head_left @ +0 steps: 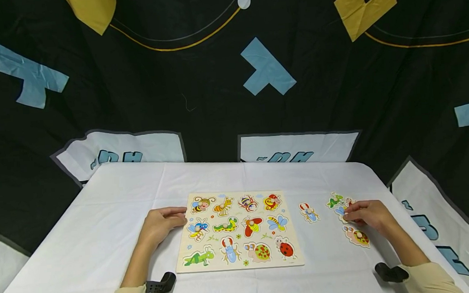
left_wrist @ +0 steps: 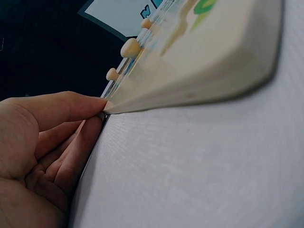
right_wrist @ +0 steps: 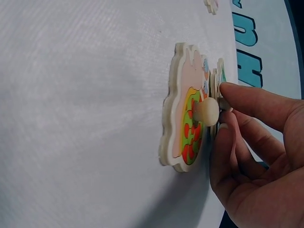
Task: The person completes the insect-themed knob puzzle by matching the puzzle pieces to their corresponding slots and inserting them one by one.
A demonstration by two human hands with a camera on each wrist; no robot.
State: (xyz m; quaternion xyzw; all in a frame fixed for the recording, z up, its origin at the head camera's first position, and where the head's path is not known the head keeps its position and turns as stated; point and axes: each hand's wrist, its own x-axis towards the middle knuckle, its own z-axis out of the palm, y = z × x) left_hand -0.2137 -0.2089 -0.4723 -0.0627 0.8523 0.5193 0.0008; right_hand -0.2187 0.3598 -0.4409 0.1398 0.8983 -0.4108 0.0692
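A wooden insect puzzle board lies flat on the table. My left hand holds its left edge, thumb and fingertips meeting at the rim in the left wrist view. Off to the right, my right hand pinches a blue-winged insect piece, which its fingers partly cover. A snail piece with a pale round knob lies just nearer than those fingers. Beyond them sit a green grasshopper piece and a partly hidden red piece. Between board and hand lies a blue beetle piece.
Several seated pieces on the board carry raised knobs. A white cloth covers the table. Behind its far edge hangs a black backdrop with blue and yellow shapes. Black wrist straps with dark camera mounts sit on both forearms.
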